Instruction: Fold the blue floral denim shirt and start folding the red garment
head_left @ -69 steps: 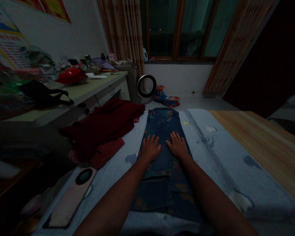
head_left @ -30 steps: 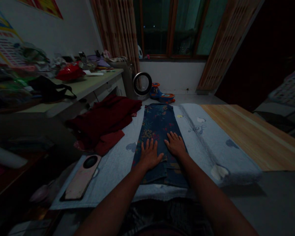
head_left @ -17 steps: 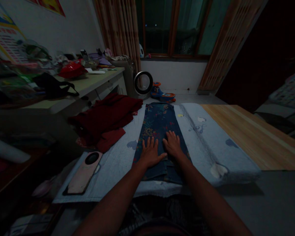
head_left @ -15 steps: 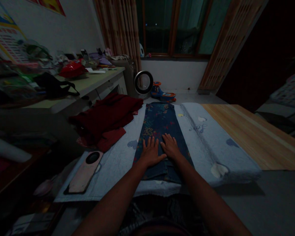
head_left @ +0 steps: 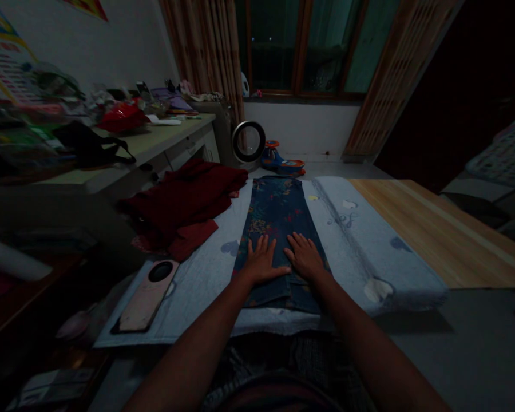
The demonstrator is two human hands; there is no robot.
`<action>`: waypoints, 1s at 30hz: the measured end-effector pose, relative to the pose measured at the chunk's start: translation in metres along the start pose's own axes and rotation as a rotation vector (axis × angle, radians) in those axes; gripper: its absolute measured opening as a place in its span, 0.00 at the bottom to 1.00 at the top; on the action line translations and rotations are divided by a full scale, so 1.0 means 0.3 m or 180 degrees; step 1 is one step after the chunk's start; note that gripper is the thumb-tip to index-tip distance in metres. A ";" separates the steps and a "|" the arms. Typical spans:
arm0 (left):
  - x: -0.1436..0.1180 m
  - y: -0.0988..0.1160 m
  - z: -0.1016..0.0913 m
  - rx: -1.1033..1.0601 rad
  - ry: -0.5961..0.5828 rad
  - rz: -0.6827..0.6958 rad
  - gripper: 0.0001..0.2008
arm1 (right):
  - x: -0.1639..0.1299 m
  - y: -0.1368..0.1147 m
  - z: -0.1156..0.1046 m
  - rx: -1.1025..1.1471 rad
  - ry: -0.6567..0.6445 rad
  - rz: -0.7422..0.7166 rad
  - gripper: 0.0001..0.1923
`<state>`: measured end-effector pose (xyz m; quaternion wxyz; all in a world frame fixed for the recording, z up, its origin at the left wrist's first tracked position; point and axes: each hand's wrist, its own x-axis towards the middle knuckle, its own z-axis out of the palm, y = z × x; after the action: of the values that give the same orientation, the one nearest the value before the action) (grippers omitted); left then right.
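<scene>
Dark blue trousers with a floral pattern (head_left: 277, 209) lie folded lengthwise on a light blue blanket (head_left: 347, 252). My left hand (head_left: 264, 263) rests flat on them, left of centre, with fingers spread and the thumb pointing right. Beside it my right hand (head_left: 304, 256) lies flat on the same cloth, fingers apart. A small gap separates the two hands. The near end of the trousers shows below and between my wrists. Neither hand grips anything.
To the left, a heap of dark red clothing (head_left: 180, 200) lies on the blanket's edge. Nearer stands a pink board-like item with a dark oval (head_left: 143, 300). A cluttered desk (head_left: 154, 140) is at far left; bare wooden board (head_left: 438, 229) extends right. A ride-on toy (head_left: 281, 163) sits beyond.
My right hand has slid slightly right across the trousers, widening the space between the hands. My left hand stays nearly in place. The whole view has shifted a little.
</scene>
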<state>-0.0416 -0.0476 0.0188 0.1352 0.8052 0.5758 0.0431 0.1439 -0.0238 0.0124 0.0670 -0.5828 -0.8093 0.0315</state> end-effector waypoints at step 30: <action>-0.155 0.089 0.028 -0.0328 0.0550 0.0684 0.25 | -0.121 0.073 -0.043 -0.0062 -0.0274 0.0086 0.32</action>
<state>-0.0308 -0.1007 0.0219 0.1209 0.8475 0.4929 0.1559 0.1776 -0.0515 0.0197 0.0259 -0.5924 -0.8037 0.0495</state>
